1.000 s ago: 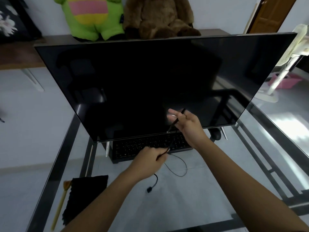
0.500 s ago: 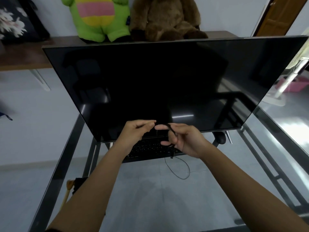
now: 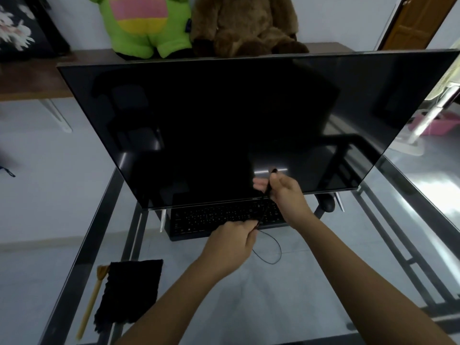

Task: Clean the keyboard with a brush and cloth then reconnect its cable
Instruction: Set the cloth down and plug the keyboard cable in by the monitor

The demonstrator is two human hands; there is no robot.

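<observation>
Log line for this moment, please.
phase: cable handling | both hands on cable | right hand raised | left hand lower | brush, cloth set aside on table

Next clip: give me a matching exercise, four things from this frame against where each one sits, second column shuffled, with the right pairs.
Things:
1. keyboard
2. black cloth
3. cable
4. green plush toy

Places:
A. on the shelf behind the monitor
B. stretched between the left hand and right hand
C. under the monitor's lower edge
D. near left part of the glass desk, beside the brush

Pairs: 1-C, 2-D, 3-B, 4-A
</observation>
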